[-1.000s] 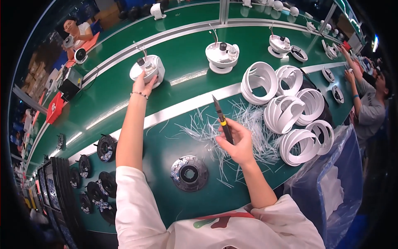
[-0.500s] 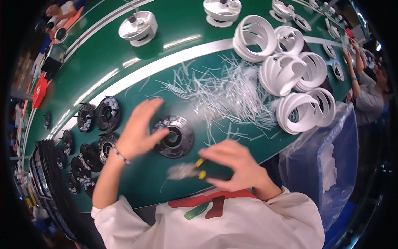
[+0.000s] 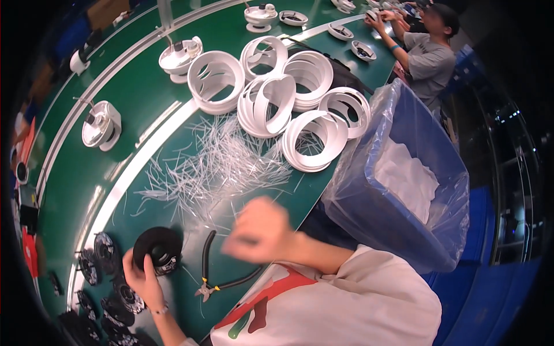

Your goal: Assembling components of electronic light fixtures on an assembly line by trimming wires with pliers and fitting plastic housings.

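Disc (image 3: 158, 251), black and round with a raised hub, is in the left hand (image 3: 142, 284) at the near left part of the bench (image 3: 295, 202). Its face is tilted; whether its lower edge touches the bench cannot be determined. The left thumb lies over the face near the hub and the fingers wrap the left edge, parted only by the disc's rim; the fingertips are hidden behind it. The right hand (image 3: 262, 229) is blurred, above the bench near its edge, fingers curled inward; whether it has hold of anything cannot be determined. Pliers (image 3: 206, 287) lie just beside the disc, handles spread wide, one passing toward the space under the right hand. Further discs (image 3: 106, 248) with exposed fittings are grouped at the left hand's outer side. Thin clear strips (image 3: 216, 164) are heaped loosely beyond both hands. Six stacks of white rings (image 3: 248, 113) border the heap. A blue bin (image 3: 378, 202), lined with clear plastic, stands right of the bench and contains white sheeting (image 3: 407, 180). Three white units (image 3: 179, 57) stand farther back. A co-worker (image 3: 431, 57) is at far right.
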`<state>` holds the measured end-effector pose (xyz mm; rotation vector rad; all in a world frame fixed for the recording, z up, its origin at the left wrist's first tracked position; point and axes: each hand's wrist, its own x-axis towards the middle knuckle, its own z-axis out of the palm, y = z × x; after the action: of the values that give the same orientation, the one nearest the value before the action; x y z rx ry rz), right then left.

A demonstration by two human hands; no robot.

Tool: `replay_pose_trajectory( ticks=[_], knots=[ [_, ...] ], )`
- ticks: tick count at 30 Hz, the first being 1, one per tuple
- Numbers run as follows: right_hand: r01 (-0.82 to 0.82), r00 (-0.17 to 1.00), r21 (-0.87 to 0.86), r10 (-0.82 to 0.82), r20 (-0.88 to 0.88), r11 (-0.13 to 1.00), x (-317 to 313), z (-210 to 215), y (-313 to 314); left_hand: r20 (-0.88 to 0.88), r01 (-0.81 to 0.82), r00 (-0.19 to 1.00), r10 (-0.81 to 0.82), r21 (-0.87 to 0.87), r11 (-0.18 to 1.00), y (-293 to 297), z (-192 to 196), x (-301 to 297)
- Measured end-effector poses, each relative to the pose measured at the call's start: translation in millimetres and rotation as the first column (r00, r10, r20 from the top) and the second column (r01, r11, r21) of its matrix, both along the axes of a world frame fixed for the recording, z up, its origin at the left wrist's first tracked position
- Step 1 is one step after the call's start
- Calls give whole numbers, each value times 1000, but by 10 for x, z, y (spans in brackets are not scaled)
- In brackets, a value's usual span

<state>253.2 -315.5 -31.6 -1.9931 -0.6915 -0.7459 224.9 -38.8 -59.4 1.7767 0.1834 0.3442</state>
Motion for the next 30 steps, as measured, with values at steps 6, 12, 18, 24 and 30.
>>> replay_pose_trajectory(
  ticks=[6, 12, 18, 24, 30],
  knots=[
    [689, 633, -256, -736, -242, 677, 523, 94, -900, -94, -377, 919, 384, -498, 781, 295, -409, -328],
    [727, 577, -317, -792, -199, 609, 562, 21, -861, -134, -204, 979, 154, -625, 753, 32, 24, -422],
    [739, 606, -338, -794, -48, 583, 616, 261, -615, -81, -249, 960, 266, -681, 689, 164, -179, -391],
    [-65, 987, -341, 11, -159, 938, 44, 720, 558, 1, -197, 961, 278, -704, 683, 140, -224, -305],
    [-565, 769, -382, 298, -566, 731, -214, 254, 1275, 58, -154, 966, 250, -648, 746, 91, -204, -396]
  ],
)
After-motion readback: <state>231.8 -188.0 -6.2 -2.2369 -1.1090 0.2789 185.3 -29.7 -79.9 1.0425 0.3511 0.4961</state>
